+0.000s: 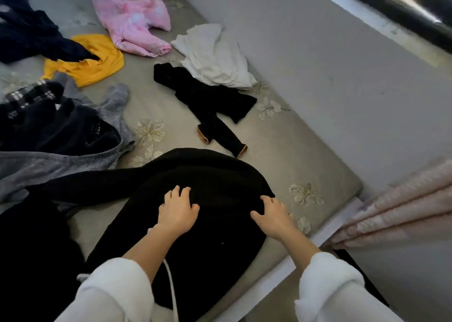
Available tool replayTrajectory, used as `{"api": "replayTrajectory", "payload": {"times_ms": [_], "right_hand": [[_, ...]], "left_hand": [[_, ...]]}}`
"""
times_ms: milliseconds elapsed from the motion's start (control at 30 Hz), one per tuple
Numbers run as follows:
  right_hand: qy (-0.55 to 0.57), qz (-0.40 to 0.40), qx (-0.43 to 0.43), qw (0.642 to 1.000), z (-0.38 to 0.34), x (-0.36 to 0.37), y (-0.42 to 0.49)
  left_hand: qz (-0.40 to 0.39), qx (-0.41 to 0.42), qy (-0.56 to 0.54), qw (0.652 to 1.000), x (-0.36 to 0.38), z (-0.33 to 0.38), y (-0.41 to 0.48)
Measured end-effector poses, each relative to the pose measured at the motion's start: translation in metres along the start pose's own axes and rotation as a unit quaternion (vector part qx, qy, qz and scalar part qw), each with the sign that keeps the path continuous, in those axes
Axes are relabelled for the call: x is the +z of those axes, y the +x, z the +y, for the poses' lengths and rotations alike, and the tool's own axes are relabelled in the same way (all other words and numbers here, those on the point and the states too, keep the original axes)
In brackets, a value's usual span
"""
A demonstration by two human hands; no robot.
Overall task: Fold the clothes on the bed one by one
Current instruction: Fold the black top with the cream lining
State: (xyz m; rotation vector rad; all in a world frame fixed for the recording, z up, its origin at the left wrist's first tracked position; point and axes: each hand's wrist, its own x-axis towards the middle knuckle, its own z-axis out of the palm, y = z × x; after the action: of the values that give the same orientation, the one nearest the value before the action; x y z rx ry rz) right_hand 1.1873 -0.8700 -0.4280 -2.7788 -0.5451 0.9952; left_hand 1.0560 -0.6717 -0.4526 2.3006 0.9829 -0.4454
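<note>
Head view looks down on a grey floral bed strewn with clothes. At lower centre a large black garment lies spread across the near edge of the mattress. The left hand rests palm-down on it, fingers splayed, gripping nothing. The right hand sits at the garment's right edge with its fingers curled into the fabric; whether it pinches the cloth I cannot tell. Both arms wear white sleeves. Mid-frame lies a small black piece with tan cuffs, touching a white garment. Upper left holds pink, yellow and dark navy items; grey and black clothes pile at the left.
</note>
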Motion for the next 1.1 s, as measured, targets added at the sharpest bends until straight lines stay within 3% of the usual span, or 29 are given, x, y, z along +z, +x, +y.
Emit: {"api": "replayTrajectory", "payload": {"times_ms": [133, 300, 467, 600, 700, 767, 867, 1000, 1067, 1100], "right_hand": [[0.007, -0.023, 0.004, 1.000, 0.029, -0.003, 0.074], [0.074, 0.015, 0.019, 0.997, 0.048, 0.000, 0.153], [0.124, 0.006, 0.057, 0.991, 0.058, 0.018, 0.200], [0.259, 0.029, 0.009, 0.965, 0.047, 0.018, 0.194], [0.333, 0.086, -0.111, 0.932, 0.029, 0.012, 0.155], [0.312, 0.046, -0.242, 0.918, 0.019, 0.013, 0.118], [0.168, -0.133, -0.404, 0.889, 0.015, 0.036, 0.073], [-0.050, -0.354, -0.416, 0.836, 0.020, 0.072, 0.042], [-0.105, -0.412, -0.371, 0.826, 0.021, 0.080, 0.038], [-0.081, -0.410, -0.354, 0.837, 0.021, 0.080, 0.038]], "left_hand": [[0.030, -0.039, 0.003, 0.999, 0.027, 0.027, 0.051], [0.105, -0.034, 0.084, 0.990, 0.047, 0.038, 0.112], [0.025, 0.011, 0.219, 0.975, 0.049, 0.018, 0.146], [0.066, 0.087, 0.113, 0.988, 0.035, 0.005, 0.121], [0.091, 0.099, 0.058, 0.989, 0.018, -0.013, 0.075], [0.040, 0.085, 0.027, 0.995, 0.011, -0.036, 0.042], [-0.135, 0.040, 0.007, 0.990, 0.009, -0.065, -0.002], [-0.418, -0.080, 0.083, 0.901, 0.018, -0.084, -0.046], [-0.402, -0.162, 0.094, 0.896, 0.018, -0.097, -0.047], [-0.339, -0.200, 0.092, 0.915, 0.014, -0.103, -0.042]]}}
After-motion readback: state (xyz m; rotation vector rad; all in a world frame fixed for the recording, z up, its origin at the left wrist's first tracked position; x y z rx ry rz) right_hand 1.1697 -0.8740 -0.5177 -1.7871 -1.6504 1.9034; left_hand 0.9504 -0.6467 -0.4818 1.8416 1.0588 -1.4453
